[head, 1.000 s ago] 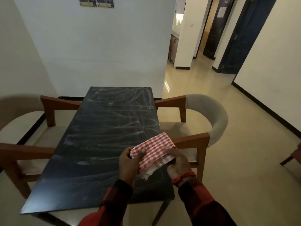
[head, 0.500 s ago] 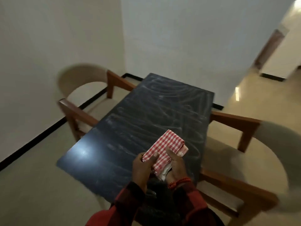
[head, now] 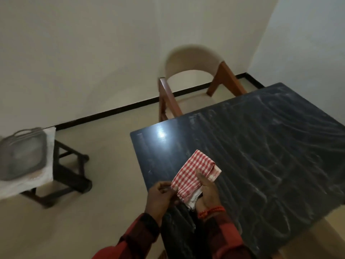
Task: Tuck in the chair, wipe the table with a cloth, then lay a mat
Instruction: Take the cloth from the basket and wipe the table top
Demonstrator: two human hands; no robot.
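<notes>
Head view: both hands, left hand (head: 160, 198) and right hand (head: 207, 191), hold the folded cloth (head: 192, 174) with fingers curled; the desk (head: 261, 146) looks wiped (streaky), with no mat laid yet.

You are working in dim, flat indoor light; a single white glare spot sits on the dark table (head: 261, 156) near its left corner. The chair (head: 194, 71) back and the tray (head: 20, 152) at the left edge are smeared by motion blur, and the wall lines bow near the frame edges.
</notes>
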